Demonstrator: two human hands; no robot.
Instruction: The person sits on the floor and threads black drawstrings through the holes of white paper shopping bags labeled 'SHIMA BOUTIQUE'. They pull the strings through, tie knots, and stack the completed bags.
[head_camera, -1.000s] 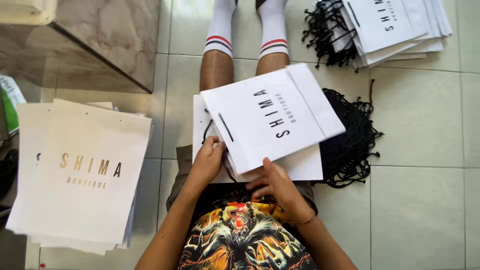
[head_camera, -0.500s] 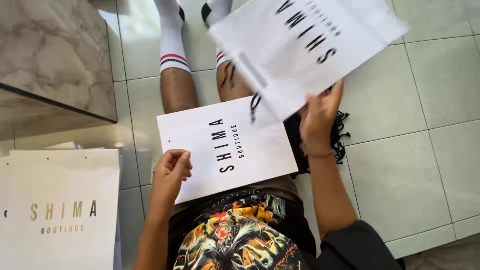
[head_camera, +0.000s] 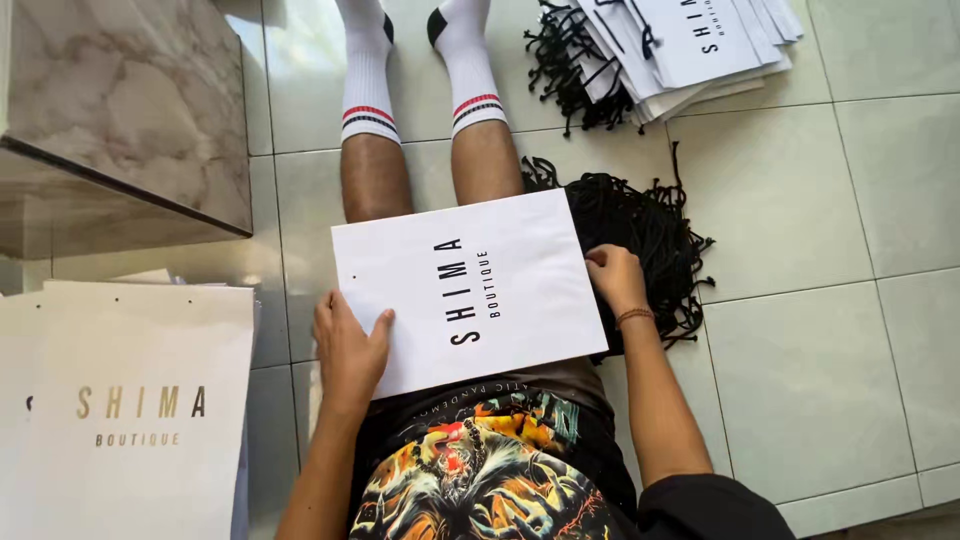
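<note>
Head view: white paper bag (head_camera: 470, 290) flat across lap, bare tile floor (head_camera: 820, 340) open rightward. Left hand (head_camera: 348, 345) spread flat on its near-left corner; right hand (head_camera: 615, 280) at right edge, fingers curled into black cord pile (head_camera: 650, 240).

I see a flat white paper bag (head_camera: 470, 290) lying across the lap, left hand (head_camera: 348, 345) pressing its 8 o'clock corner, thumb on top. Right hand (head_camera: 615, 280) touches its 3 o'clock edge, beside a black cord pile (head_camera: 650, 240). Finished bag stack (head_camera: 690, 45) at 1 o'clock, gold-lettered bag stack (head_camera: 130, 420) at 8, marble table (head_camera: 120, 110) at 10.
</note>
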